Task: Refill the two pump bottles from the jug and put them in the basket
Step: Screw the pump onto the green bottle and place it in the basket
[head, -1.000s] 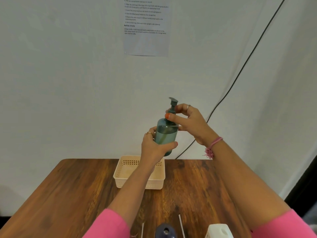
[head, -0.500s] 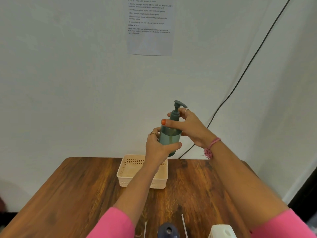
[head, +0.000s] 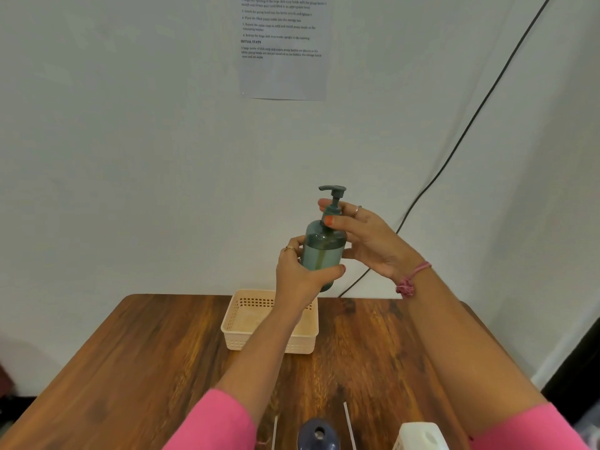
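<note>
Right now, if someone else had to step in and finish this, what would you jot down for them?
Left hand grips the body of the teal pump bottle, held up above the basket.
Right hand pinches the pump collar, apparently screwing it on.
The basket looks empty. A dark bottle and the white jug stand at the near table edge.
Done: the teal bottle holds liquid.
Left: finish tightening, put it in the basket, then fill the dark bottle and put it in too.
</note>
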`<state>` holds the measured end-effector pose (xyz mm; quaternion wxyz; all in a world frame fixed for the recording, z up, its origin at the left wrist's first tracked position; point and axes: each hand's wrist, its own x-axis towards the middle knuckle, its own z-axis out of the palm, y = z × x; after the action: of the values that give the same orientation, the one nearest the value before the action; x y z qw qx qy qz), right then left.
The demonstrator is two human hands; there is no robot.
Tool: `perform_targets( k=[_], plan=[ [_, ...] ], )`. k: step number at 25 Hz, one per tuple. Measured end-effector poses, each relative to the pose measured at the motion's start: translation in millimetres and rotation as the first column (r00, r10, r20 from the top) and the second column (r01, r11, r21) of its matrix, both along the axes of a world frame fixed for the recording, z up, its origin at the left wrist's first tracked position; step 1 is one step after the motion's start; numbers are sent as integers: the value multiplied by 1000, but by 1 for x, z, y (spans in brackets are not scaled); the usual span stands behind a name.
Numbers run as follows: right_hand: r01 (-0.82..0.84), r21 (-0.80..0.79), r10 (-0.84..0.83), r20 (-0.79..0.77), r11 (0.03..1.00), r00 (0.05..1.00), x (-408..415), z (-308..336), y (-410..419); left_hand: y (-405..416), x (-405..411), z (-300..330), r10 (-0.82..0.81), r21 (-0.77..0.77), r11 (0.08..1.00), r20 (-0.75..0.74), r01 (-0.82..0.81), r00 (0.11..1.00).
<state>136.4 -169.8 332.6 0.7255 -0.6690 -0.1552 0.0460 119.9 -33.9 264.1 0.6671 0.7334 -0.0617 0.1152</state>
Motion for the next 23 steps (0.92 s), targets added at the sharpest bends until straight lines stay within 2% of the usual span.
perform_targets(
  k=[2,5,9,10,14,16,18,19,20,23],
  plan=[
    [-17,44,16,25,999,1000,-1,0,-4,1,1,0,6,-3,1000,-3,-6,1000],
    [133,-20,-131,57,991,990,0,-2,8,1,1,0,9,-4,1000,1,-9,1000],
    [-14,-37,15,25,999,1000,0,1,0,4,1,-2,11,-3,1000,-4,-11,1000],
    [-5,-51,7,32,999,999,-1,3,-1,4,1,-2,11,-6,1000,-8,-11,1000],
    [229,-160,-218,86,960,972,-3,0,15,5,3,-5,0,-46,999,-20,0,1000],
    [153,-250,-141,62,956,988,-2,-2,13,5,4,-8,4,-40,999,-14,-5,1000],
    [6,-243,-3,14,970,1000,-3,1,4,5,4,-9,-2,-41,999,-17,2,1000],
    [-8,-216,12,19,976,1000,-4,2,2,5,4,-10,-10,-48,999,-21,9,1000],
    [38,-192,-31,39,981,999,-4,2,3,4,5,-11,-14,-53,999,-24,13,1000],
    [329,-113,-317,111,938,942,-6,-5,22,4,7,-12,3,-50,999,-31,-5,1000]
  ],
)
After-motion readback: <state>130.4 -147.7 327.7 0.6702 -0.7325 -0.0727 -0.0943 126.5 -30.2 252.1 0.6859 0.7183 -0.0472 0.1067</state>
